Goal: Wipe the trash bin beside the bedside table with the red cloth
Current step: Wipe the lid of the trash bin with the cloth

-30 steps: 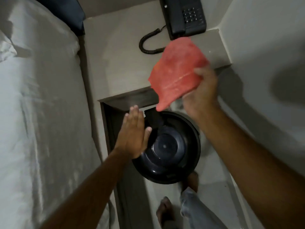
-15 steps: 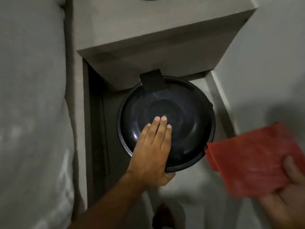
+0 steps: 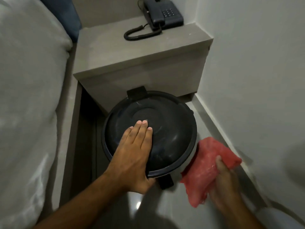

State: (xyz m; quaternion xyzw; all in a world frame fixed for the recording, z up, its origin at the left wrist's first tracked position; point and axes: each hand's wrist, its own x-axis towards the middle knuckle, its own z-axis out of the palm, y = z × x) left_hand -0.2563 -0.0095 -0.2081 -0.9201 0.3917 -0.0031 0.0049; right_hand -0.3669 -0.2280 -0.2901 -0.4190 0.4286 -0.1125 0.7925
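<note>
A round black trash bin with a shut domed lid stands on the floor against the front of the grey bedside table. My left hand lies flat on the lid, fingers together, thumb hooked over the near rim. My right hand grips the bunched red cloth at the bin's right side, just below the lid's rim. Whether the cloth touches the bin wall is hard to tell. The bin's foot pedal shows at the near edge.
A black corded phone sits at the back of the bedside table. The bed with white sheets runs along the left. A white wall closes in on the right. The grey glossy floor shows below the bin.
My right hand brought the red cloth down from above the bedside table to the bin's right side and bunched it. My left hand settled flat on the lid, which is now shut.
</note>
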